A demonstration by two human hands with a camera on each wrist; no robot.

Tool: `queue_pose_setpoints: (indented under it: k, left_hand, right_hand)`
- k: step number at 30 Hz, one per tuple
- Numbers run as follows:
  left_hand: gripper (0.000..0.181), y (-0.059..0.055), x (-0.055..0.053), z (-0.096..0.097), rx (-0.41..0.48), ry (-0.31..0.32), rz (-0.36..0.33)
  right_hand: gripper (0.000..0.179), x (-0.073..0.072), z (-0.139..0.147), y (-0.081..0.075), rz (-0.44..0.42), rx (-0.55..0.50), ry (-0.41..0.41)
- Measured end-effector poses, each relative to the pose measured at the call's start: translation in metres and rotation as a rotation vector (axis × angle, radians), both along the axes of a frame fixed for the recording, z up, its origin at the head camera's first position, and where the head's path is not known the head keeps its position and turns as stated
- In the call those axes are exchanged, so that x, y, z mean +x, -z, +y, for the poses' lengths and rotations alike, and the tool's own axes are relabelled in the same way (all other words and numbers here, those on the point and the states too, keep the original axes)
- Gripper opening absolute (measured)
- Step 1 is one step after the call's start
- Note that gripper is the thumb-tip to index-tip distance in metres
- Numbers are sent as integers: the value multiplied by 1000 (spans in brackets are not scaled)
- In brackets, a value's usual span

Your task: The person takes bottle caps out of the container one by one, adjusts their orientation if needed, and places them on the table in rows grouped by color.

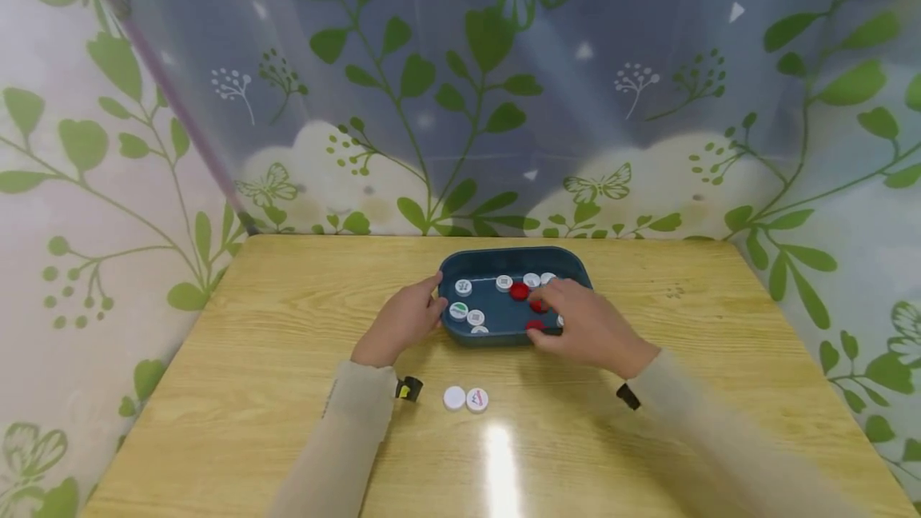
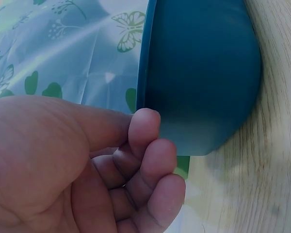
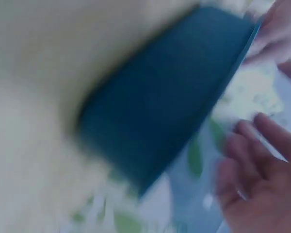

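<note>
A dark blue tray (image 1: 514, 337) sits on the table with several white bottle caps (image 1: 464, 287) and red bottle caps (image 1: 519, 291) inside. At its left end my left hand (image 1: 403, 322) holds the rim. The thumb tip lies right at the tray's edge in the left wrist view, with the other fingers curled below it. Over the right part of the tray hovers my right hand (image 1: 586, 326), fingers loosely bent and apart, hiding some caps. Blurred in the right wrist view, its fingers show nothing between them.
Two white caps, one plain (image 1: 454, 398) and one printed (image 1: 477, 400), lie side by side on the wooden table (image 1: 288, 302) in front of the tray. A curtain (image 1: 460, 102) with leaves and butterflies rises behind the table and along both sides.
</note>
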State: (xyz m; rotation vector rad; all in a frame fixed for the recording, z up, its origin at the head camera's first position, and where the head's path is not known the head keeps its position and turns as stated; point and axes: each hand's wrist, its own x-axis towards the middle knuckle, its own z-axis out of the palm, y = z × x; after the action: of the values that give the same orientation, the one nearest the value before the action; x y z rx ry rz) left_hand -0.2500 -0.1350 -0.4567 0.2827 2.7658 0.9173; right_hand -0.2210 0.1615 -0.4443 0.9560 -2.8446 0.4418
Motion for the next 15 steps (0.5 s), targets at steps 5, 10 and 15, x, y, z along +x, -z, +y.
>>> queue_pose_setpoints:
  k: [5,10,15]
  left_hand:
    - [55,1,1,0,17,-8,6]
    - [55,1,1,-4,28,-2,0]
    - [55,1,-1,-6,14,-2,5]
  right_hand:
    - [48,-30,33,2,23,322,-107]
    - [43,-51,36,15,-42,420,-226]
    - [38,-61,33,29,-58,422,-241]
